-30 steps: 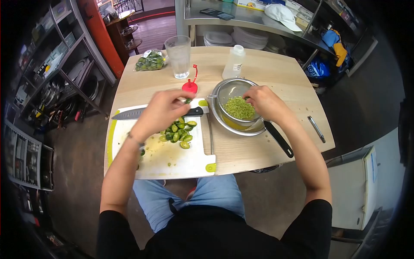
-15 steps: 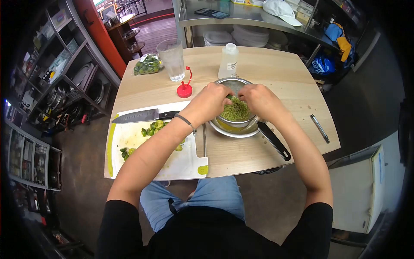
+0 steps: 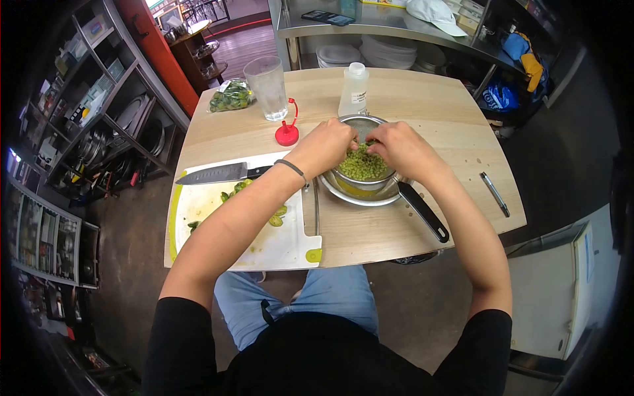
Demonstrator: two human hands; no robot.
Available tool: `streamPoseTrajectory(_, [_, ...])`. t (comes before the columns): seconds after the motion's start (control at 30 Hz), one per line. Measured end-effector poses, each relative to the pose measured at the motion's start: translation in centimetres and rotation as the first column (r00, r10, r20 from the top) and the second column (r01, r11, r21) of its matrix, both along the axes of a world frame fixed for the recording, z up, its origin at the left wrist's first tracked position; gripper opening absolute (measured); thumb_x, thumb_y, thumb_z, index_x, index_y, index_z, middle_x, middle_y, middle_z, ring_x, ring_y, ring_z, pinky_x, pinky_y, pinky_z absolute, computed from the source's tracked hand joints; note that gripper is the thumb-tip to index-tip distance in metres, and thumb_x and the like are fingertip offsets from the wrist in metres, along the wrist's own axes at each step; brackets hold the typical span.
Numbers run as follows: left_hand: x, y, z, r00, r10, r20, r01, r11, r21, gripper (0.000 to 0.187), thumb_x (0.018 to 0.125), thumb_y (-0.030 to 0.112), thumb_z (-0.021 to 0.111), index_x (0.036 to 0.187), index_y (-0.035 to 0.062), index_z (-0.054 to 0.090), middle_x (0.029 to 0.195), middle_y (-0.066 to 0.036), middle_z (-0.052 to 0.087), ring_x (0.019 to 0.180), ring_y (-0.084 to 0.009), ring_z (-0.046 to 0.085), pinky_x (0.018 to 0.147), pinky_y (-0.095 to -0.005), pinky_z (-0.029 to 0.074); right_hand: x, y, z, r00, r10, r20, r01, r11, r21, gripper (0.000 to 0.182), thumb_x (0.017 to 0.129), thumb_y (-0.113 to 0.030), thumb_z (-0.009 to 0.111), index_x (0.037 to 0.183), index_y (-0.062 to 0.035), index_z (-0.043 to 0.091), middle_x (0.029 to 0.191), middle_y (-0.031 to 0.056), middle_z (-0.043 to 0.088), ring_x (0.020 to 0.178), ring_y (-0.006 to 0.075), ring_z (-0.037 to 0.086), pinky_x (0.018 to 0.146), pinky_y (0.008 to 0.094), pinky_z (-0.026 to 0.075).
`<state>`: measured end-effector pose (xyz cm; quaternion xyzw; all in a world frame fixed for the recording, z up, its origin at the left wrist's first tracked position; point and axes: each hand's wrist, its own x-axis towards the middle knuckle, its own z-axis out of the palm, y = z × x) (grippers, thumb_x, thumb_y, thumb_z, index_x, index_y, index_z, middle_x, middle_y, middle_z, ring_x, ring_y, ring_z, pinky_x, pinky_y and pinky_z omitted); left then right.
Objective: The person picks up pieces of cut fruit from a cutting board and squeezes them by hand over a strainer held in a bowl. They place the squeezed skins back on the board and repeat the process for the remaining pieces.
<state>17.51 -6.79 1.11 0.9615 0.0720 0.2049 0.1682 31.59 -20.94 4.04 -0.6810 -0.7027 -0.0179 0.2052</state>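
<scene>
My left hand [image 3: 331,145] and my right hand [image 3: 401,150] are close together over a metal sieve [image 3: 362,124], fingers closed and bent inward. Whatever they pinch is mostly hidden by the fingers. Beneath them, the sieve holds a heap of small green seeds or pulp [image 3: 363,166]. The sieve rests over a metal bowl [image 3: 360,200] with yellowish liquid in it, and its black handle [image 3: 424,212] points toward me. Left of the bowl, cut small green limes [image 3: 276,219] lie on a white cutting board [image 3: 281,251], partly covered by my left forearm.
A knife [image 3: 218,173] lies across the board's far edge. Behind stand a clear squeeze bottle [image 3: 354,89], a glass [image 3: 269,92], a red bottle cap [image 3: 286,135] and a bag of green limes [image 3: 231,96]. A pen [image 3: 495,195] lies at the right.
The view has shifted slightly. My fingers have moved a little over the sieve, and the green piece seen by my left fingertips is now hidden.
</scene>
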Motion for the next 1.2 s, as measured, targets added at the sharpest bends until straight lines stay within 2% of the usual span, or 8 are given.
streamPoseTrajectory(0.33, [0.1,-0.2,0.9,0.998,-0.004,0.058,0.002,0.999,0.047,0.007,0.08,0.003,0.065,0.084,0.0013,0.071,0.074,-0.021,0.066,0.07,-0.0391,0.065,0.067,-0.0442,0.052,0.4,0.0,0.0,1.0,-0.004,-0.006,0.005,1.0,0.023,0.016,0.08,-0.004,0.069,0.095,0.0012,0.068,0.092,0.0193,0.067,0.087,0.0369,0.065,0.08,0.0431,0.053])
streamPoseTrajectory(0.4, [0.2,0.0,1.1,0.996,-0.064,0.055,0.065,0.998,-0.013,0.01,0.081,0.004,0.066,0.088,0.0002,0.071,0.079,-0.021,0.067,0.074,-0.0391,0.065,0.07,-0.0442,0.052,0.3,-0.1,0.1,1.0,-0.006,-0.006,0.006,1.0,0.028,0.016,0.08,-0.005,0.068,0.095,0.0007,0.068,0.091,0.0193,0.067,0.087,0.0366,0.065,0.079,0.0432,0.053])
streamPoseTrajectory(0.47, [0.2,0.1,1.1,0.991,-0.097,0.091,0.095,0.995,0.018,0.011,0.081,0.004,0.065,0.09,-0.0002,0.071,0.082,-0.021,0.067,0.077,-0.0388,0.065,0.072,-0.0443,0.052,0.2,-0.1,0.2,1.0,-0.006,-0.006,0.006,0.999,0.033,0.016,0.081,-0.006,0.068,0.095,0.0002,0.069,0.091,0.0192,0.068,0.087,0.0362,0.065,0.079,0.0433,0.053])
streamPoseTrajectory(0.53, [0.1,0.0,1.5,0.984,-0.13,0.126,0.124,0.991,0.051,0.013,0.082,0.004,0.065,0.093,-0.0006,0.071,0.084,-0.021,0.068,0.08,-0.0385,0.065,0.073,-0.0444,0.052,0.0,-0.1,0.4,0.997,-0.083,-0.001,0.083,0.996,0.021,0.014,0.081,-0.009,0.068,0.093,-0.0003,0.068,0.087,0.0198,0.068,0.084,0.0366,0.065,0.076,0.0441,0.053])
streamPoseTrajectory(0.67, [0.3,0.4,1.4,0.994,-0.095,0.047,0.092,0.993,0.068,0.017,0.079,0.003,0.066,0.095,0.0002,0.071,0.086,-0.02,0.068,0.081,-0.0379,0.065,0.075,-0.0442,0.052,-0.1,0.3,0.3,0.997,-0.077,-0.004,0.077,0.997,-0.004,0.016,0.081,-0.007,0.066,0.095,-0.0006,0.069,0.081,0.02,0.066,0.081,0.0388,0.064,0.077,0.0457,0.051])
streamPoseTrajectory(0.83, [0.7,0.9,0.6,0.991,-0.119,0.066,0.109,0.985,0.134,0.019,0.074,0.0,0.065,0.092,0.0009,0.071,0.086,-0.019,0.068,0.08,-0.0371,0.065,0.075,-0.0435,0.052,0.1,0.6,-0.2,0.994,-0.041,0.106,0.037,0.999,0.032,0.006,0.081,-0.007,0.066,0.082,-0.0009,0.065,0.072,0.0205,0.064,0.071,0.0386,0.063,0.069,0.0471,0.051])
streamPoseTrajectory(1.13, [0.3,0.0,1.5,0.985,-0.124,0.122,0.107,0.985,0.139,0.023,0.07,-0.005,0.058,0.089,0.0011,0.07,0.085,-0.018,0.068,0.079,-0.0358,0.065,0.074,-0.0428,0.052,-0.2,0.3,0.2,0.989,-0.047,0.142,0.035,0.995,0.09,0.006,0.079,-0.003,0.061,0.08,-0.0033,0.066,0.069,0.0201,0.064,0.069,0.0384,0.064,0.064,0.0474,0.052])
streamPoseTrajectory(1.2, [0.2,-0.1,1.7,0.989,-0.093,0.115,0.073,0.983,0.171,0.026,0.071,-0.005,0.061,0.092,0.0051,0.07,0.088,-0.015,0.07,0.083,-0.0345,0.067,0.076,-0.0423,0.054,-0.1,0.2,0.1,0.99,-0.042,0.134,0.029,0.994,0.102,0.006,0.079,-0.004,0.061,0.08,-0.004,0.066,0.07,0.0196,0.064,0.069,0.0385,0.064,0.064,0.0476,0.051])
